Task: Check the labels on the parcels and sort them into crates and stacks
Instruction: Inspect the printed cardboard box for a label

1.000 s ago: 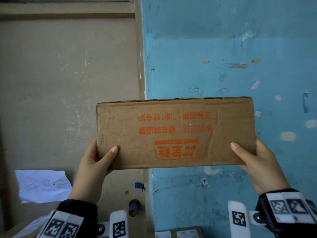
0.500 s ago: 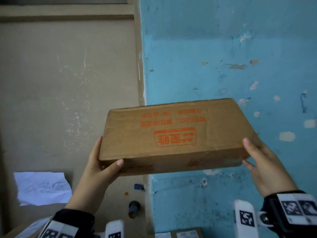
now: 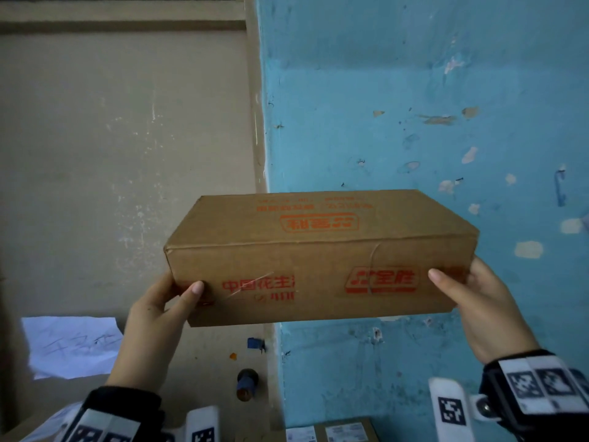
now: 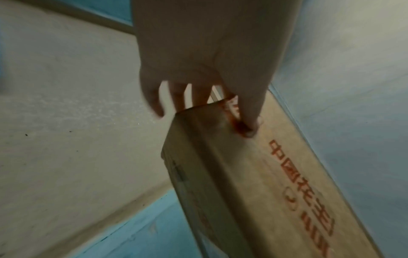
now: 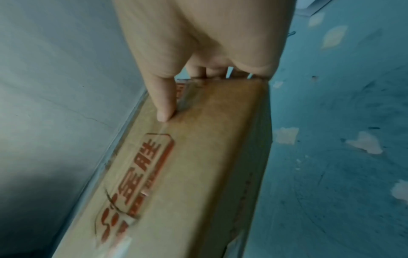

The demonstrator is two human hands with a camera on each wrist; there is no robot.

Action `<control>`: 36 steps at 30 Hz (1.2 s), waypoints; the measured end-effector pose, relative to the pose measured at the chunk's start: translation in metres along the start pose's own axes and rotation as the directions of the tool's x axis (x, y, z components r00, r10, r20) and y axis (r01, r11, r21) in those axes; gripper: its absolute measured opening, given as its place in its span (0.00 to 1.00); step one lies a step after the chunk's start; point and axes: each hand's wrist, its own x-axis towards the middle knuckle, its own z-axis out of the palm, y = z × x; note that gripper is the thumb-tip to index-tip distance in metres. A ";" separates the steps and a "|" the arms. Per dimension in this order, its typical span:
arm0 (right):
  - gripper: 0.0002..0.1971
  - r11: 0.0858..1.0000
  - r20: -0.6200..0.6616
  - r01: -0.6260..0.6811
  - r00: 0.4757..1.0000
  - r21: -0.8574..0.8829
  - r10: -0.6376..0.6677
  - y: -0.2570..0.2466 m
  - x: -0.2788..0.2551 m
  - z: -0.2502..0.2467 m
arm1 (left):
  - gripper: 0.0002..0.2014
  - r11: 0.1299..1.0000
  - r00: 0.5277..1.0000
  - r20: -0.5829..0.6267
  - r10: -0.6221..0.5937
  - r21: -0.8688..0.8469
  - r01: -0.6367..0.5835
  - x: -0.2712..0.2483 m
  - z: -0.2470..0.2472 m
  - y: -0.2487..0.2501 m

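A long brown cardboard box is held up in the air in front of a blue wall, with the left hand gripping its left end and the right hand gripping its right end, thumbs on the near face. Red print there reads "中国花主" beside a framed red logo; clear tape crosses it.

Your fingers behind the brown cardboard parcel with red print are hidden in the head view. The small brown boxes with white labels are cut by the bottom edge, labels too small to read. The writing on the white paper sheet is too faint to read.
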 end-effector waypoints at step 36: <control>0.48 0.982 0.018 -0.189 0.982 0.014 0.189 0.017 -0.006 -0.011 | 0.15 0.943 0.966 -0.149 -0.212 -0.290 0.162 -0.001 0.012 -0.010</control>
